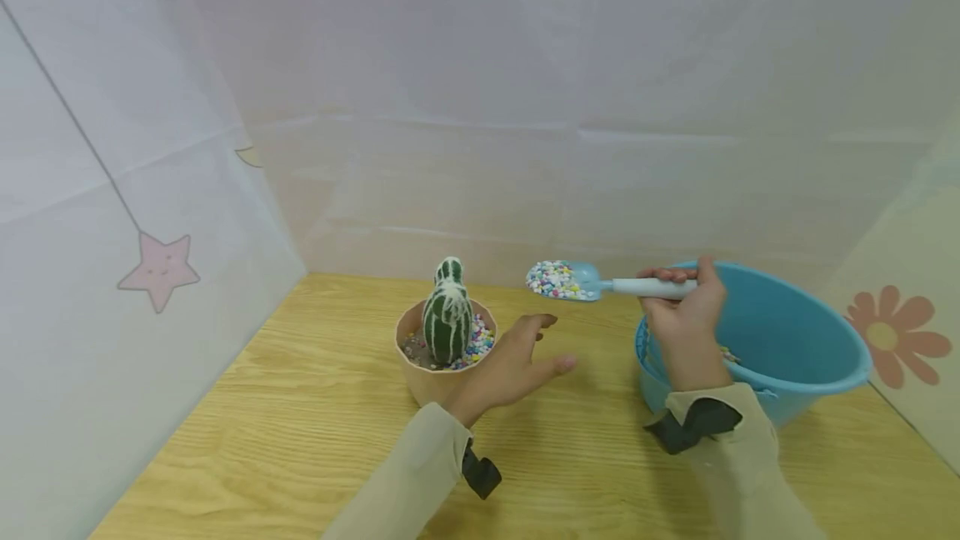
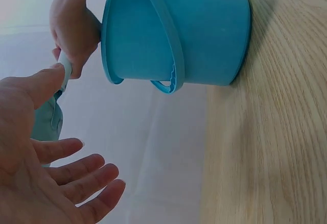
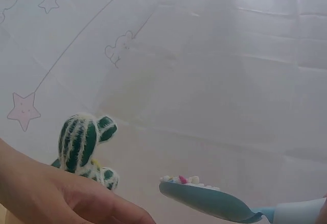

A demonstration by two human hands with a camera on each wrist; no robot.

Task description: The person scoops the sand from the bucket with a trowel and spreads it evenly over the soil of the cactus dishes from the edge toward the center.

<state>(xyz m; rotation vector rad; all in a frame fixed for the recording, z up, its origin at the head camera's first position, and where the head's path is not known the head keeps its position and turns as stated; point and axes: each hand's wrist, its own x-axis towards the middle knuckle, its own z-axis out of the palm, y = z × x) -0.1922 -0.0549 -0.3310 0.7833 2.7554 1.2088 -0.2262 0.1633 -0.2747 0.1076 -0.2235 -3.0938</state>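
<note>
Wood-grain tabletop point(image 1: 300, 432), right hand point(image 1: 686, 311) gripping loaded scoop point(image 1: 592, 282); left hand point(image 1: 513, 365) loosely extended, cactus pot point(image 1: 423, 383) beside it

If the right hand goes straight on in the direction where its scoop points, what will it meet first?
Probably the top of the cactus, touched first by the tip of the scoop that the right hand holds. Depth is unclear, so the scoop might pass just behind or over it.
</note>
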